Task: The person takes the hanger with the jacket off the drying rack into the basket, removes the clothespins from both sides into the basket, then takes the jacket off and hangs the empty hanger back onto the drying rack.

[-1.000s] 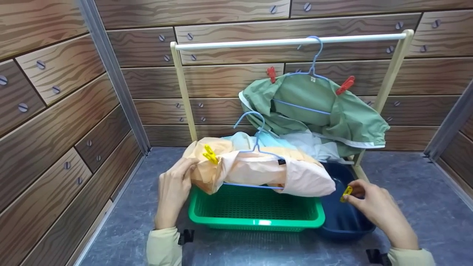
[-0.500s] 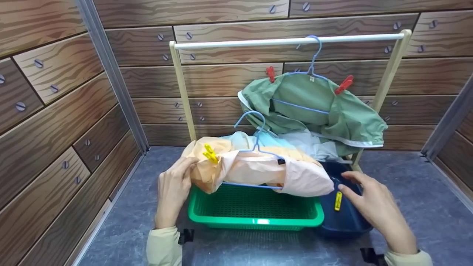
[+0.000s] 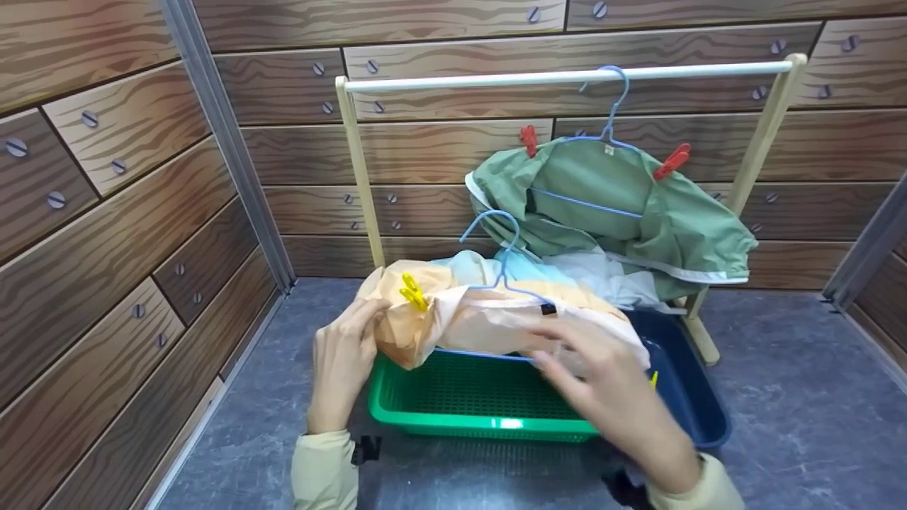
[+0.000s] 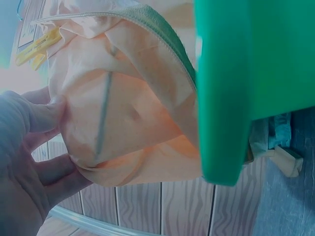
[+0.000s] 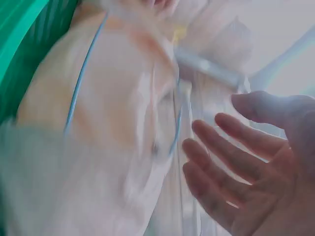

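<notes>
A peach garment [image 3: 482, 329] on a blue hanger [image 3: 504, 265] lies over the back of a green basket [image 3: 489, 423]. My left hand [image 3: 345, 354] grips its left shoulder; in the left wrist view thumb and fingers [image 4: 64, 169] pinch the cloth edge. One yellow clothespin [image 3: 413, 292] is clipped on that shoulder, also visible in the left wrist view. My right hand [image 3: 609, 382], blurred, is over the garment's right half and hides part of it. Its fingers are spread and hold nothing in the right wrist view. Another yellow clothespin [image 3: 654, 379] lies in the blue basin [image 3: 708, 414], mostly hidden.
Behind stands a rack with a white rail [image 3: 460, 83] and wooden legs. A green garment [image 3: 595, 177] hangs from it on a blue hanger, with red clothespins [image 3: 672, 161] at both shoulders. Pale blue and white cloth [image 3: 602, 276] lies beneath. Wood-patterned walls enclose the table [image 3: 234, 425].
My right hand has let a yellow clothespin drop into the blue basin, then moved left over the peach garment. My left hand keeps its grip on the shoulder.
</notes>
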A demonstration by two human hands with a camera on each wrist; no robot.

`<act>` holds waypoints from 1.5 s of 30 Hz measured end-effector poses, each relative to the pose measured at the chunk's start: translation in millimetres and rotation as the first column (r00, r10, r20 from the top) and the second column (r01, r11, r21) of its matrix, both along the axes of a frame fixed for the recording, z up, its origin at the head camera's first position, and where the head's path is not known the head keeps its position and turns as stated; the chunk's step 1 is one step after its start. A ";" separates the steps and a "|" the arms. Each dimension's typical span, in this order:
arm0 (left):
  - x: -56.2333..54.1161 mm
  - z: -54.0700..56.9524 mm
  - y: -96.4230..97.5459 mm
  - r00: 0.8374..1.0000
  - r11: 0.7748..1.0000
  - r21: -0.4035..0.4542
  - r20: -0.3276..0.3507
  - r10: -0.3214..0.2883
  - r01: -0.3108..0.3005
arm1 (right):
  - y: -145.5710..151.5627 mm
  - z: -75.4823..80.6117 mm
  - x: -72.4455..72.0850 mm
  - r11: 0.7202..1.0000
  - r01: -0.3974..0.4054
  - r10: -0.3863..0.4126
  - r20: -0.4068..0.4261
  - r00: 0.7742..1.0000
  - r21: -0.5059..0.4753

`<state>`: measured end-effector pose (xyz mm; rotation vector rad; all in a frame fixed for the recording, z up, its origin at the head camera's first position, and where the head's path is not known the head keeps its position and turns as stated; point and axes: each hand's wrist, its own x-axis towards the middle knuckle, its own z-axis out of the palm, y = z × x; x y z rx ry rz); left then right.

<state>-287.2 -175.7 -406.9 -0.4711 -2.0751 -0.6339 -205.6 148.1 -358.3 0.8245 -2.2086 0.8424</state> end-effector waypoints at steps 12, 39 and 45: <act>-2.3 2.2 2.8 1.000 1.000 -0.009 0.000 0.009 -0.009 | -86.5 31.8 -42.5 0.946 -0.095 0.144 -0.140 0.980 0.309; 0.9 -1.3 6.6 1.000 1.000 -0.012 0.001 0.026 -0.026 | -123.4 42.0 -98.6 0.932 -0.102 0.086 0.059 0.995 0.349; 1.9 1.3 7.8 0.999 0.999 0.003 -0.005 0.050 -0.050 | -119.3 44.0 -93.7 0.950 -0.113 0.103 0.049 0.994 0.290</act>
